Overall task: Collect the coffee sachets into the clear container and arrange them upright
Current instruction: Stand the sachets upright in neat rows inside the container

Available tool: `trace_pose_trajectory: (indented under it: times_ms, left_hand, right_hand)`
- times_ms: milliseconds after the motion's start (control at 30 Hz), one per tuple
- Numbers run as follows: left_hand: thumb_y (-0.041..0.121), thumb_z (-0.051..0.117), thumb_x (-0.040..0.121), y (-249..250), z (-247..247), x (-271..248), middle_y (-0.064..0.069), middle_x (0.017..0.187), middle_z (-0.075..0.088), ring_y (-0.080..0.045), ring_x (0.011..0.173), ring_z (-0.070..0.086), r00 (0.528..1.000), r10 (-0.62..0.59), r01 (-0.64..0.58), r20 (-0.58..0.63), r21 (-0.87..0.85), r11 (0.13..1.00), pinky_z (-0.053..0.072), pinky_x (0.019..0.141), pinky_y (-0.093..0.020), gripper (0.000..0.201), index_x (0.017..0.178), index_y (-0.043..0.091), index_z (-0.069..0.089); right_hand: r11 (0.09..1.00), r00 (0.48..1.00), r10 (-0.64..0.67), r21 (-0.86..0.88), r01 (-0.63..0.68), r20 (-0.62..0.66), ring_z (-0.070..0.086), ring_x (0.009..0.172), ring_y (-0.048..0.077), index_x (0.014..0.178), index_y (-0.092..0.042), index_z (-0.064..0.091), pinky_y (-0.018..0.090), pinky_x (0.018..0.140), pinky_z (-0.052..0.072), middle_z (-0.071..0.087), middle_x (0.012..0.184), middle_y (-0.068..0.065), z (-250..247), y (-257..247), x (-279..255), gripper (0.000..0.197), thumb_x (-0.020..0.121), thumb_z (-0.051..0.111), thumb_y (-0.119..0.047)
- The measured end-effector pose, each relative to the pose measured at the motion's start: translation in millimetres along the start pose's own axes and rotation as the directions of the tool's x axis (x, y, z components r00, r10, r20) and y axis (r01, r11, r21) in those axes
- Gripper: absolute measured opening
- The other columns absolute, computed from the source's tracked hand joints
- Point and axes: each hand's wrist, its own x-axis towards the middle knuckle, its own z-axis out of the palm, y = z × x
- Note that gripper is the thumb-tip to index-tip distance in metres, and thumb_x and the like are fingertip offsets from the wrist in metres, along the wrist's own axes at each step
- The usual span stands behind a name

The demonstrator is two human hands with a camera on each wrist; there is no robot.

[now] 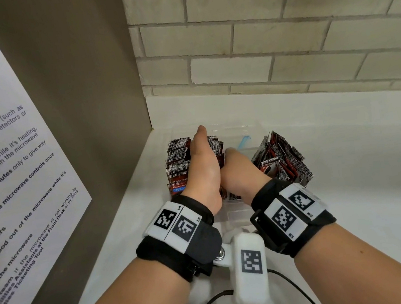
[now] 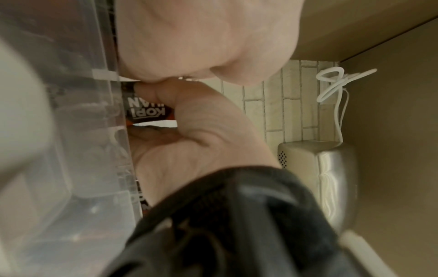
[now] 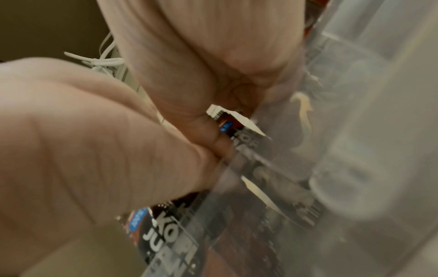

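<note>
A clear container [image 1: 245, 128] stands on the white counter against the left panel. Inside it, dark red coffee sachets stand upright in a left stack [image 1: 178, 160], and a looser bundle [image 1: 282, 158] leans at the right. My left hand [image 1: 204, 166] is against the left stack with its thumb up and its fingers hidden behind the sachets. My right hand [image 1: 238, 172] reaches down beside it. In the left wrist view its curled fingers [image 2: 151, 93] grip a sachet [image 2: 144, 110] just inside the container wall [image 2: 83, 131]. The right wrist view shows sachets [image 3: 161, 228] behind the clear wall [image 3: 331, 131].
A brown panel with a printed notice [image 1: 14, 152] closes off the left side. A brick-tile wall [image 1: 281, 37] runs behind the counter [image 1: 353, 182]. A black cable [image 1: 207, 303] lies near the front edge. A metal appliance [image 2: 331, 178] with a white cord [image 2: 336, 84] stands nearby.
</note>
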Motion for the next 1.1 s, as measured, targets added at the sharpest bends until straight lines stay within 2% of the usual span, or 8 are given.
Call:
trace_pose_trajectory:
  times_ms: [267, 400, 600, 667, 767, 900, 1033, 1100]
  left_hand:
    - [0.069, 0.041, 0.086, 8, 0, -1, 0.001, 0.145, 0.048, -0.021, 0.13, 0.048, 0.997, 0.035, -0.034, 0.07, -0.019, 0.999, 0.035, 0.111, -0.045, 0.068, 0.144, 0.034, 0.041]
    - [0.069, 0.036, 0.09, 16, -4, -5, 0.001, 0.153, 0.036, -0.022, 0.136, 0.04, 0.992, 0.053, -0.052, 0.112, -0.017, 0.999, 0.028, 0.114, -0.05, 0.069, 0.15, 0.037, 0.025]
    - [0.057, 0.042, 0.094, 22, -9, -14, 0.003, 0.15, 0.037, -0.015, 0.133, 0.038, 0.991, 0.108, -0.107, 0.076, -0.012, 0.994, 0.028, 0.113, -0.04, 0.06, 0.147, 0.029, 0.035]
    - [0.049, 0.049, 0.094, 21, -10, -17, 0.004, 0.146, 0.041, -0.008, 0.123, 0.039, 0.979, 0.166, -0.17, 0.119, 0.022, 0.985, 0.03, 0.102, -0.031, 0.045, 0.135, 0.03, 0.045]
    - [0.032, 0.058, 0.09, 19, -15, -21, 0.009, 0.13, 0.052, -0.003, 0.116, 0.047, 0.935, 0.31, -0.333, 0.175, 0.126, 0.934, 0.036, 0.091, -0.022, 0.036, 0.125, 0.023, 0.054]
    - [0.016, 0.058, 0.092, 20, -26, -29, 0.019, 0.106, 0.062, 0.01, 0.093, 0.055, 0.866, 0.469, -0.499, 0.172, 0.239, 0.833, 0.041, 0.07, -0.004, 0.024, 0.113, 0.02, 0.066]
    - [0.01, 0.059, 0.09, 16, -38, -34, 0.017, 0.09, 0.066, 0.014, 0.078, 0.059, 0.822, 0.542, -0.57, 0.177, 0.275, 0.775, 0.042, 0.067, -0.002, 0.015, 0.098, 0.018, 0.069]
    - [0.006, 0.059, 0.09, 13, -43, -36, 0.012, 0.087, 0.067, 0.012, 0.075, 0.059, 0.806, 0.567, -0.592, 0.17, 0.262, 0.762, 0.042, 0.066, -0.003, 0.014, 0.096, 0.014, 0.069]
  right_hand:
    - [1.0, 0.998, -0.028, 0.007, 0.029, -0.048, 0.057, 0.083, 0.026, 0.13, 0.004, 0.034, 0.032, 0.063, 0.049, 0.054, 0.09, 0.011, -18, -12, -11, 0.054, 0.083, 0.059, -0.001]
    - [0.994, 0.978, -0.113, -0.036, 0.108, -0.178, 0.058, 0.099, 0.025, 0.135, -0.002, 0.042, 0.034, 0.085, 0.05, 0.059, 0.114, 0.013, -51, -21, -20, 0.054, 0.084, 0.061, -0.006]
    - [0.954, 0.938, -0.293, -0.127, 0.273, -0.188, 0.065, 0.084, 0.03, 0.107, -0.01, 0.066, 0.043, 0.081, 0.055, 0.069, 0.094, 0.01, -98, -33, -33, 0.027, 0.082, 0.06, -0.001]
    - [0.906, 0.921, -0.37, -0.268, 0.328, -0.123, 0.064, 0.081, 0.027, 0.097, -0.013, 0.07, 0.03, 0.07, 0.053, 0.069, 0.088, 0.006, -104, -37, -32, 0.022, 0.082, 0.058, -0.001]
    - [0.711, 0.885, -0.446, -0.549, 0.44, 0.132, 0.063, 0.083, 0.014, 0.092, -0.019, 0.071, 0.013, 0.069, 0.044, 0.064, 0.079, -0.011, -103, -42, -34, 0.022, 0.082, 0.058, -0.005]
    - [0.35, 0.787, -0.215, -0.707, 0.615, 0.578, 0.058, 0.096, 0.012, 0.095, -0.026, 0.07, 0.032, 0.089, 0.045, 0.065, 0.104, -0.011, -84, -31, -30, 0.025, 0.085, 0.048, -0.022]
    - [-0.134, 0.736, 0.094, -0.724, 0.677, 0.671, 0.025, 0.14, 0.021, 0.122, -0.025, 0.056, 0.05, 0.11, 0.025, 0.04, 0.145, -0.009, -65, -16, -20, 0.03, 0.097, 0.039, -0.019]
    - [-0.27, 0.745, 0.206, -0.695, 0.666, 0.634, 0.004, 0.147, 0.02, 0.139, -0.029, 0.041, 0.057, 0.115, 0.01, 0.021, 0.157, -0.011, -60, -20, -23, 0.04, 0.1, 0.038, -0.023]
